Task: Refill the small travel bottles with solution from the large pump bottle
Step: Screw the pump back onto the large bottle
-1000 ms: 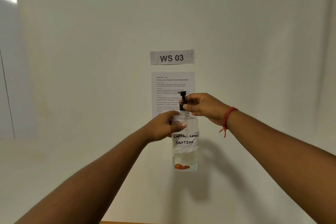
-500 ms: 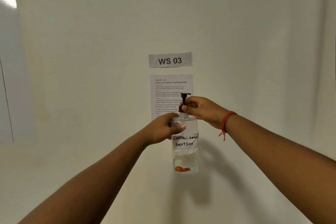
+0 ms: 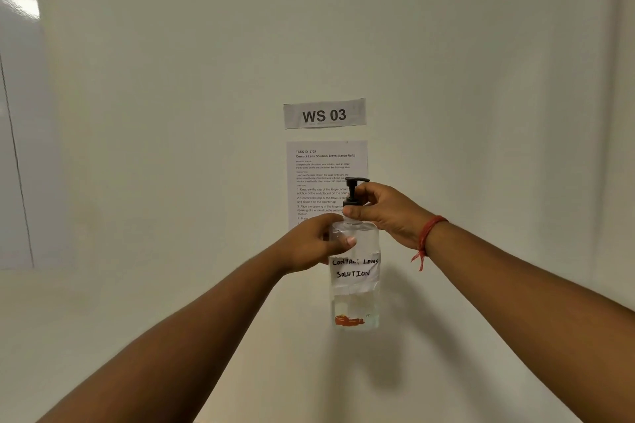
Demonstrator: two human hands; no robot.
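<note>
Large pump bottle (image 3: 355, 288), clear, with a handwritten label reading "CONTACT LENS SOLUTION", is held upright in the air in front of a pale wall. The left hand (image 3: 318, 244) is wrapped around its shoulder, fingers closed on it. The right hand (image 3: 385, 211) pinches the black pump (image 3: 354, 191) at its collar. A red thread (image 3: 427, 239) circles the right wrist. Behind, a sign (image 3: 324, 113) reads "WS 03"

Large pump bottle (image 3: 355, 288): clear plastic, upright, held up mid-air just below frame centre. Black pump head (image 3: 354, 191) at 12 o'clock, nozzle pointing 3 o'clock. White handwritten label "CONTACT LENS SOLUTION" mid-body; orange patch near base, approx 6 o'clock.
</note>
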